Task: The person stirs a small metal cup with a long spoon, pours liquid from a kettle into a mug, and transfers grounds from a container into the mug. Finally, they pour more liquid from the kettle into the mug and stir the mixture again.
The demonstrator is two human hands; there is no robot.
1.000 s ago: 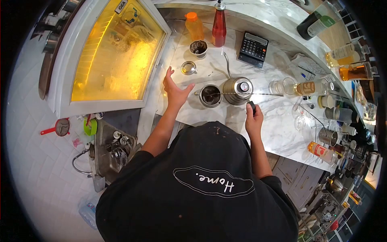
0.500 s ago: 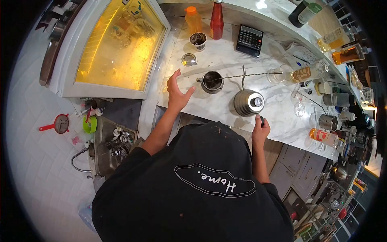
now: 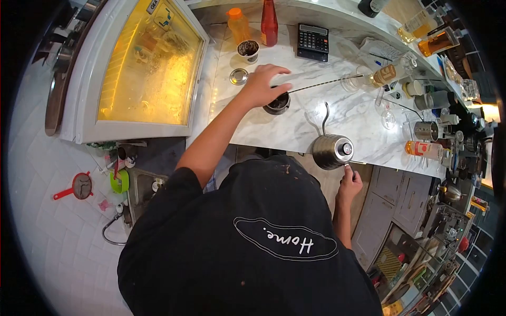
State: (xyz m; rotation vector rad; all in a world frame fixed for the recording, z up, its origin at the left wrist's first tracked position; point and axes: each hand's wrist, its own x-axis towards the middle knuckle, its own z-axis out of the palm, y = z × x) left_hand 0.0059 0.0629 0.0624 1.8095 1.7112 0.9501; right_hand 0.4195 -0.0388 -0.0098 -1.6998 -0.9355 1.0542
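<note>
My right hand (image 3: 349, 185) is closed round the handle of a steel gooseneck kettle (image 3: 328, 152), which overlaps the counter's front edge in this view. The kettle's thin spout points toward the back of the counter. My left hand (image 3: 265, 86) reaches over a dark metal cup (image 3: 278, 107), its thumb and fingers apart, and covers part of the rim. Dark contents show inside the cup. A long twisted bar spoon (image 3: 324, 82) leans out of it to the right. Beside my left wrist lies a small round metal lid (image 3: 239, 77).
Behind my left hand stand a paper cup (image 3: 247, 51) with dark residue, an orange-capped bottle (image 3: 239, 26) and a red bottle (image 3: 269, 23). A calculator (image 3: 312, 42) lies at the back. Glass bottles (image 3: 387, 75) and glasses crowd the right. A glass-fronted fridge (image 3: 153, 68) borders the left.
My left hand has moved right and forward, from beside the metal cup to over it. My right hand has drawn the kettle back toward my body and slightly right.
</note>
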